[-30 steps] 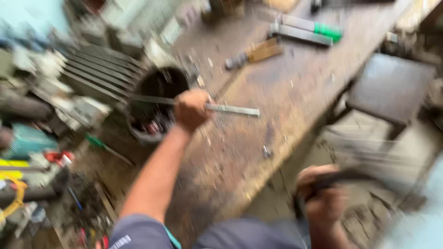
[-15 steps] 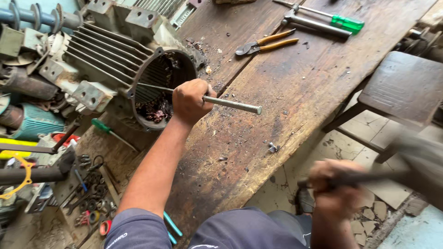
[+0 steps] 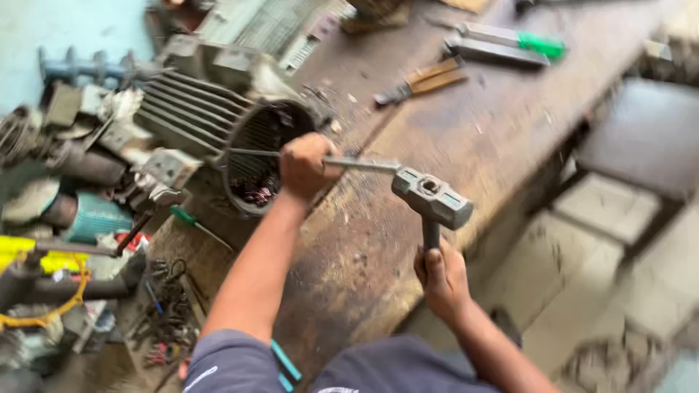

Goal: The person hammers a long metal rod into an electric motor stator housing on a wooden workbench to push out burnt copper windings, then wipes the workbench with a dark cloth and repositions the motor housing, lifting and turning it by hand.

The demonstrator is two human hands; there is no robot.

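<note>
My left hand grips a long metal rod whose thin end reaches into the open end of a grey finned motor housing with copper windings inside. My right hand holds the handle of a grey sledge hammer. The hammer head is up at the rod's outer end, touching or nearly touching it. Both lie over a worn wooden workbench.
Pliers and a green-handled tool lie at the bench's far side. A green screwdriver rests left of my arm. Motor parts, a teal motor, yellow-cased gear and loose tools crowd the left. A dark stool stands at right.
My right hand has swung the hammer up from low at the right to the rod's outer end. My left hand keeps holding the rod at the motor opening.
</note>
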